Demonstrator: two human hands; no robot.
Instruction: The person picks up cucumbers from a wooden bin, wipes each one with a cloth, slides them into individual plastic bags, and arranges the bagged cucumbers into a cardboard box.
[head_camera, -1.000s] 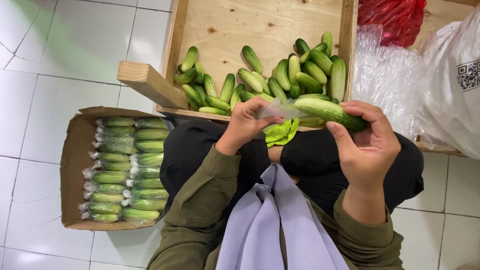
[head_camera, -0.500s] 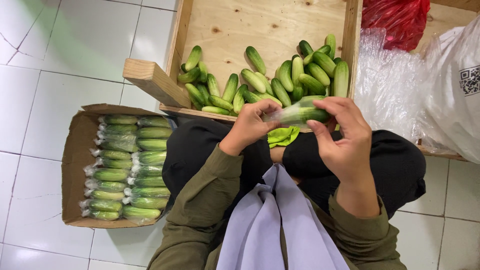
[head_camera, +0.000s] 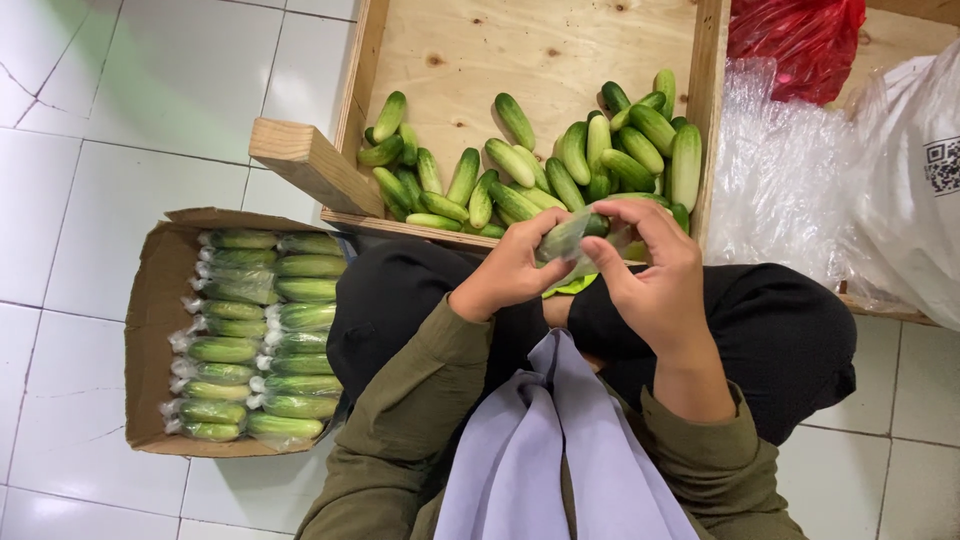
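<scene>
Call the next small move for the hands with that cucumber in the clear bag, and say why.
Probably close off the bag's open end. The left hand and right hand both grip the cucumber, already sheathed in the clear bag, and the wrapped cucumbers in the cardboard box show bunched film at their ends. Whether it is fully in is hard to tell.
</scene>
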